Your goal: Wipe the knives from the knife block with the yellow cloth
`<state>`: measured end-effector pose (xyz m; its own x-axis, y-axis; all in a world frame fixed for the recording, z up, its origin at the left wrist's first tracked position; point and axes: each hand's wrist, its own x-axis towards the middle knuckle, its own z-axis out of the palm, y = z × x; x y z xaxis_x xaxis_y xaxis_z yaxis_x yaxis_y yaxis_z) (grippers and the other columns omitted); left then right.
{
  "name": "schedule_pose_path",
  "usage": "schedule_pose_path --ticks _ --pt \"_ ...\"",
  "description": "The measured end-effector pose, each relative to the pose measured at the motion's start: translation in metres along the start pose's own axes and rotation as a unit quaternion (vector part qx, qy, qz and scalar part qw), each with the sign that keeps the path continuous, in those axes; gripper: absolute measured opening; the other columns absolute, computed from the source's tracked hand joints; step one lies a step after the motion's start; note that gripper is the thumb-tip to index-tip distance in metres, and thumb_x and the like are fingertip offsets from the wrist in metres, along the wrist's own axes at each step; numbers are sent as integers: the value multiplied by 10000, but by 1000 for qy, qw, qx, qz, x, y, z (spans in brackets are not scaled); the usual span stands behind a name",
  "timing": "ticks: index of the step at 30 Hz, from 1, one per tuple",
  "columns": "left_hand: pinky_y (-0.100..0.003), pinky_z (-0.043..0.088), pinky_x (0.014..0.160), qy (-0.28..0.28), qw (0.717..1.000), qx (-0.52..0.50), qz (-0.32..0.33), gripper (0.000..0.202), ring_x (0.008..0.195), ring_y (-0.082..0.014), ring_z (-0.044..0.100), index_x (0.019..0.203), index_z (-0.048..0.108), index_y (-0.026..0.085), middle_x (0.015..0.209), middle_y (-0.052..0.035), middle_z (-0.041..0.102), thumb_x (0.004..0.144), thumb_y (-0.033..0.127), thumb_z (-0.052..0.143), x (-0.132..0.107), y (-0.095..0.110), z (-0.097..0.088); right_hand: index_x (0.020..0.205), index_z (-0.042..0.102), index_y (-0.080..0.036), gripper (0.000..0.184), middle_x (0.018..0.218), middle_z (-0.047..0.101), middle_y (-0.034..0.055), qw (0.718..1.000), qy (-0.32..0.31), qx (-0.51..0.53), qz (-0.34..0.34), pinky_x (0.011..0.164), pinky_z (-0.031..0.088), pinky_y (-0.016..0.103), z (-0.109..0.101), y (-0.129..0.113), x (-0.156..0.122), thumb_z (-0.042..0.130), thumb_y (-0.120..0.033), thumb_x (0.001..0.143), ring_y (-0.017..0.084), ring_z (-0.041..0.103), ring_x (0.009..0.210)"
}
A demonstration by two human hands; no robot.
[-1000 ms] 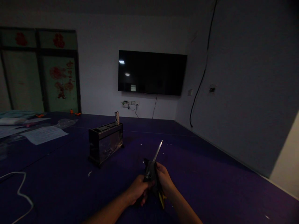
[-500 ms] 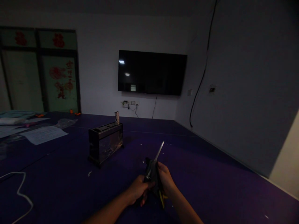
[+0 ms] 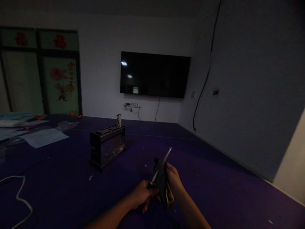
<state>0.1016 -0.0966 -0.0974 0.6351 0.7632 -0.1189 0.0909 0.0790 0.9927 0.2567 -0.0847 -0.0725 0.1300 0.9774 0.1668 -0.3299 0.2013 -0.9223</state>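
Observation:
In the head view my left hand (image 3: 143,194) is closed around the dark handle of a knife (image 3: 167,154), whose narrow, shiny blade points up and away to the right. A dark grey cloth (image 3: 163,182) with yellow edging lies against the blade, covering part of it. My right hand (image 3: 174,180) grips the cloth from the right side, its fingers partly hidden behind the fabric. The tip of the blade sticks out beyond the cloth. Both hands are just above the purple tabletop (image 3: 214,190).
A dark knife block (image 3: 111,149) with a patterned handle (image 3: 119,121) standing in it is at left of centre. Paper sheets (image 3: 45,136) and clear plastic (image 3: 68,125) lie far left. A white cable (image 3: 22,198) curves at the near left. White scraps (image 3: 91,177) dot the table.
The cloth and my right hand have shifted slightly up and right along the blade. The blade tip has moved a little right and down. More of the blade near the handle shows.

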Motion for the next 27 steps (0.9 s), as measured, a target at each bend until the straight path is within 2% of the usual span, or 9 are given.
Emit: schedule_pose_path --ticks 7,13,23,27 --pt "-203 284 293 -5 999 47 -22 435 249 -102 390 649 486 152 335 73 402 637 572 598 2 0 1 747 651 -148 252 557 631 9 999 39 9 -21 469 435 244 -13 -10 7 706 -309 562 149 560 464" --pt "-208 293 294 -11 997 67 -27 416 254 -116 408 613 459 166 321 67 404 658 562 579 2 1 1 772 655 -137 265 575 640 17 998 57 11 -16 471 438 247 -15 -15 7 699 -288 559 157 573 483" --pt "-211 293 302 -19 998 55 -20 464 246 -109 389 730 510 137 331 74 411 647 586 590 2 -4 -2 771 647 -148 334 568 622 1 999 34 -1 -25 456 409 235 -14 -13 7 747 -354 528 140 541 462" --pt "-206 277 292 -3 999 31 -26 522 240 -106 375 850 510 131 340 94 404 626 590 621 1 -7 -3 744 633 -162 305 545 608 -14 999 31 -15 -15 443 400 219 -12 -13 6 737 -364 541 124 525 445"
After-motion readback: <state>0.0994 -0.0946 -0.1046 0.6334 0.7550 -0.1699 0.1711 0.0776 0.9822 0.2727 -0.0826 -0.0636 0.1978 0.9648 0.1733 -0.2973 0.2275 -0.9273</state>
